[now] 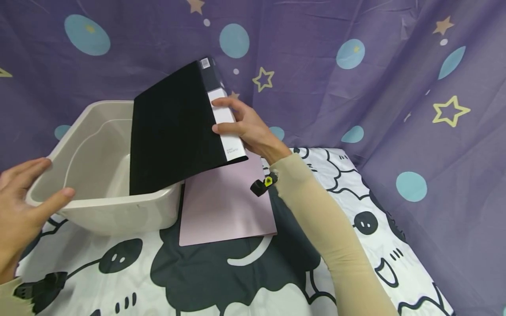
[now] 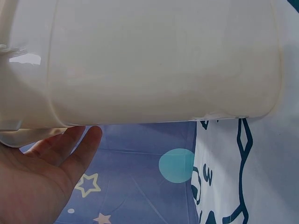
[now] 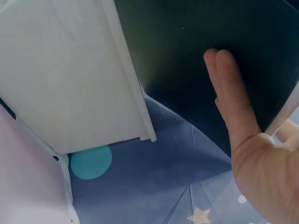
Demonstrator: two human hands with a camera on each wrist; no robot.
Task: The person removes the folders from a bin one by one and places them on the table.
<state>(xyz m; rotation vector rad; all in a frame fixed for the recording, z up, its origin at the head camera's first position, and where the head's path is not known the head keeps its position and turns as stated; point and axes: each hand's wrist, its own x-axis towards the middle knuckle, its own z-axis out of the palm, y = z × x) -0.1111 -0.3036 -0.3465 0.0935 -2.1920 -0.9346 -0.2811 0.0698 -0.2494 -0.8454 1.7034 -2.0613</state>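
Observation:
A black ring binder or file folder (image 1: 170, 131) with a white label on its spine (image 1: 227, 123) leans at a tilt over the right side of a white plastic tub (image 1: 114, 213). My right hand (image 1: 247, 123) grips the binder by its spine, and in the right wrist view several fingers of that hand (image 3: 252, 130) lie along its underside. My left hand (image 1: 27, 197) rests at the tub's left rim, thumb inside and fingers toward the outer edge. In the left wrist view the left hand (image 2: 56, 168) sits beside the tub wall (image 2: 163, 60).
A pinkish flat folder (image 1: 229, 206) lies on the cloth just right of the tub, partly beneath the binder. The surface carries a black-and-white cartoon sheet (image 1: 130, 285). A purple curtain (image 1: 300, 57) with stars and ovals hangs behind and to the right.

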